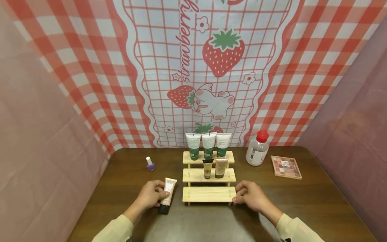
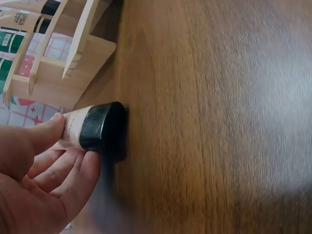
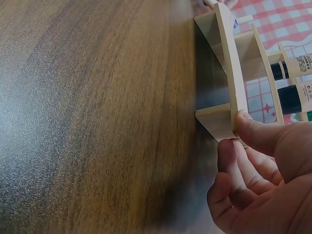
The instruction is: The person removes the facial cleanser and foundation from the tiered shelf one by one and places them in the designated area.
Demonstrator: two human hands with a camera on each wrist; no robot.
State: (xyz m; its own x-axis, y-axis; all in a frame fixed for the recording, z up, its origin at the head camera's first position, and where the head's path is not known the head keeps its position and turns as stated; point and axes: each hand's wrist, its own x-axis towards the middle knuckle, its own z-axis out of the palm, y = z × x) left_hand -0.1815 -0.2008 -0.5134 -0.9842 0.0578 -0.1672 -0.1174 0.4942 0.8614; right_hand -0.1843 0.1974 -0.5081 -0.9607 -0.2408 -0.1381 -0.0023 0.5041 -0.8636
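Observation:
Left of the wooden stand, my left hand point(image 1: 152, 194) pinches a beige cosmetic tube point(image 1: 169, 192) between thumb and fingers, its black cap point(image 2: 103, 127) pointing down at the table. The three-tier wooden stand point(image 1: 209, 195) stands in the middle. My right hand point(image 1: 251, 195) grips the right end of its lowest shelf, thumb point(image 3: 251, 126) on top and fingers beneath. That shelf is bare. On the middle shelf stand a small gold tube point(image 1: 207, 169) and a beige tube point(image 1: 221, 168); three white-and-green tubes point(image 1: 208, 145) fill the top shelf.
A purple nail polish bottle point(image 1: 151, 166) stands at the back left of the brown table point(image 1: 127, 178). At the back right are a clear bottle with a red cap point(image 1: 257, 151) and an eyeshadow palette point(image 1: 286, 167). A strawberry-print cloth point(image 1: 193, 67) hangs behind.

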